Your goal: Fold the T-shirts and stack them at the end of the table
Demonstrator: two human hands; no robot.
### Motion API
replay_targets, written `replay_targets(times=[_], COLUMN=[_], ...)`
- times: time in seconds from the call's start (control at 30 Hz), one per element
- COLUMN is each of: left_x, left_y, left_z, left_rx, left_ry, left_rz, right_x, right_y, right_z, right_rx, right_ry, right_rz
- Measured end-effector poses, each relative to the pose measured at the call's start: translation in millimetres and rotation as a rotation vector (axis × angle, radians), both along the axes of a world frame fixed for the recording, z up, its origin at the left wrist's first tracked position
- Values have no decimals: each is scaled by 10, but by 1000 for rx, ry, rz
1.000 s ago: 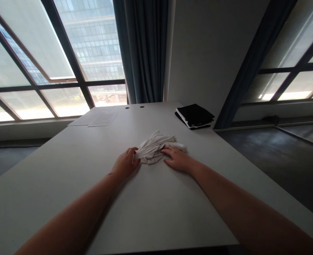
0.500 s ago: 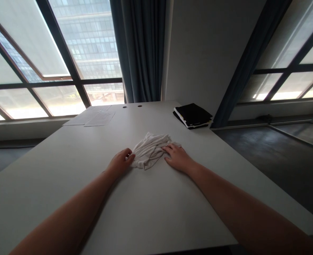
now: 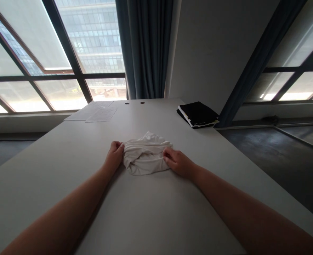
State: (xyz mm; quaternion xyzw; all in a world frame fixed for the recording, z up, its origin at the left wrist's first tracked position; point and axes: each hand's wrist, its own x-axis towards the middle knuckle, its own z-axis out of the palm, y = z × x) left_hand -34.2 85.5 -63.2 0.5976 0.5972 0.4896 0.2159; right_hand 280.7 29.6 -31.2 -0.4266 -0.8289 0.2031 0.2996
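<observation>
A crumpled white cloth [image 3: 147,156] lies on the white table [image 3: 148,209], its folds running mostly sideways and a small peak at its far edge. My left hand [image 3: 115,153] pinches the cloth's left edge, thumb toward the fabric. At the right edge, my right hand [image 3: 176,160] is closed on the fabric with curled fingers. The cloth is stretched somewhat between both hands. Whether it is a garment or a plain piece of fabric, I cannot tell.
Black folders with papers [image 3: 199,114] are stacked at the table's far right edge. Flat paper sheets [image 3: 99,112] lie at the far left. Two round holes sit near the back edge. Behind stand a dark blue curtain [image 3: 147,49] and windows.
Both hands have closed on the cloth's sides, the right one from lying with spread fingers on it. The bunched cloth has been pulled wider and flatter, its near edge now closer to me.
</observation>
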Motion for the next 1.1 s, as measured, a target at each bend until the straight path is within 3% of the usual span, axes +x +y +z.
replay_targets(times=[0.07, 0.17, 0.3, 0.43, 0.5, 0.6, 0.73, 0.8, 0.9, 0.97, 1.1], left_x=[19, 101, 199, 190, 180, 193, 230, 237, 227, 206, 112], left_y=[-60, -192, -301, -280, -277, -325, -436, -473, -484, -467, -421], left_z=[51, 133, 149, 142, 174, 244, 296, 304, 321, 346, 457], left_rx=[93, 146, 109, 124, 179, 267, 147, 71, 2, -10, 70], left_ry=[190, 541, 701, 677, 639, 563, 477, 486, 640, 807, 1021], left_rz=[-76, -335, -437, -511, -505, -416, -235, -286, -509, -547, -267], right_x=[-59, -125, -96, 17, 50, 58, 48, 55, 99, 155, 302], right_y=[-97, -172, -41, 148, 169, 123, 46, 29, 31, 47, 83], right_z=[52, 83, -47, -188, -178, -79, 59, 102, 153, 192, 288], right_rx=[-54, 1, 176, 104, 82, 45, -11, -92, -198, -191, -72], right_ry=[-12, 12, -24, -225, -238, -91, 251, 382, 514, 558, 578], right_rz=[143, 281, 91, -52, -82, -156, -251, -218, -176, -190, -236])
